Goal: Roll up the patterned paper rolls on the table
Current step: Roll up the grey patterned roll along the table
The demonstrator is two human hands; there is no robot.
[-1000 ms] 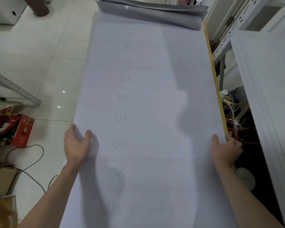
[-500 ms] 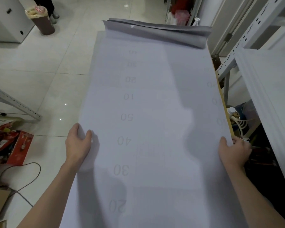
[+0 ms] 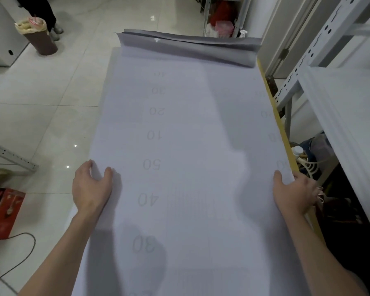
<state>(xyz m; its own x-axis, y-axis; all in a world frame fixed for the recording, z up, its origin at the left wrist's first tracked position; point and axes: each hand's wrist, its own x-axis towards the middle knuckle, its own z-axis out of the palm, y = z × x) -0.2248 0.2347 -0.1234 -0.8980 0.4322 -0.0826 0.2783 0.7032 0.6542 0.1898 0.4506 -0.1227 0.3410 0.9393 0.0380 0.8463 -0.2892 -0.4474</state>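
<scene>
Head view: left hand (image 3: 91, 186) and right hand (image 3: 295, 191) pinch opposite edges of the numbered paper sheet (image 3: 190, 146) (fingers underneath largely hidden).

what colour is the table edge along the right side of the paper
Yellow: the table edge shows as a thin strip beside the paper; head view.

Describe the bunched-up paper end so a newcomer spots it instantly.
Find the long yellow-edged table covered by a pale sheet with faint numbers. Follow it away from the left hand and right hand gripping its sides, to the far end. There a grey creased fold spans the width, the only raised part.
</scene>
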